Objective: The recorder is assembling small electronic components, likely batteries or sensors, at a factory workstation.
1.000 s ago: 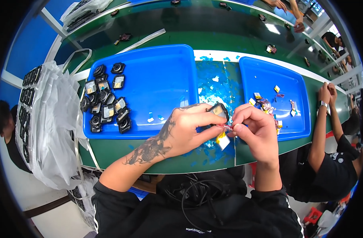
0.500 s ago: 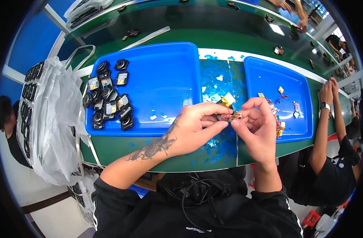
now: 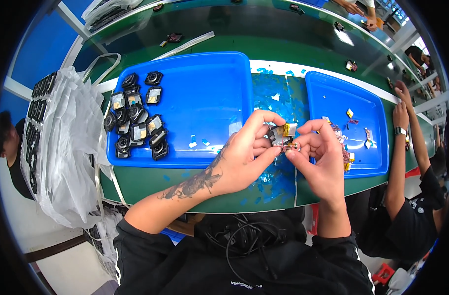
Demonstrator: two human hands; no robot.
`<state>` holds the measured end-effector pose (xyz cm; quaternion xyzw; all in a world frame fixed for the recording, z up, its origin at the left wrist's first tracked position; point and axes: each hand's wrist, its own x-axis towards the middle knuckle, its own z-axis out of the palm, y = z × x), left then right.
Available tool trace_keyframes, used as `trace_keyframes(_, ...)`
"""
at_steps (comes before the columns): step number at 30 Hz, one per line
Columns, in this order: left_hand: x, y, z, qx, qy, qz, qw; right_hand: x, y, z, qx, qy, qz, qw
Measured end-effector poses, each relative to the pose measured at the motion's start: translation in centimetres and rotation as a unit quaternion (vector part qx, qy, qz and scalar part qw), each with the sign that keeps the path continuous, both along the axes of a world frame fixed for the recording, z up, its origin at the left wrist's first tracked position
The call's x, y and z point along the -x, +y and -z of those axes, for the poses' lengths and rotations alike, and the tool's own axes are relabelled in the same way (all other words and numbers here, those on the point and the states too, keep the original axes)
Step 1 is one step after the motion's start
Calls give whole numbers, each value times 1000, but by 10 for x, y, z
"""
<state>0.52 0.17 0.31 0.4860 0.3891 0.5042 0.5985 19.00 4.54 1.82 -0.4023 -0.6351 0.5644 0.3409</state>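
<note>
Your left hand (image 3: 244, 152) and right hand (image 3: 319, 157) met over the green bench (image 3: 234, 196), between the large blue tray (image 3: 205, 98) and the smaller blue tray (image 3: 362, 162); both pinched one small module with a yellow tab (image 3: 282, 135), fingertips pressed together on it. The step was judged to be fine work on that tab. The next move called for a steady pinch, so nothing slipped toward the dark modules (image 3: 136, 123) sorted on the large tray
</note>
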Motion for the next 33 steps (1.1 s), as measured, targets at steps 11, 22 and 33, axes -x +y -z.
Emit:
trace_keyframes(11,-2,-1,4,20,24,-21,999,1,2,6,-27,-34,-3,999)
trace_keyframes(22,-6,-2,4,5,-49,-60,997,14,2,6,-71,6,7,997)
trace_keyframes(33,2,0,-4,-48,33,-92,994,25,16,-6,-144,-13,-20,989)
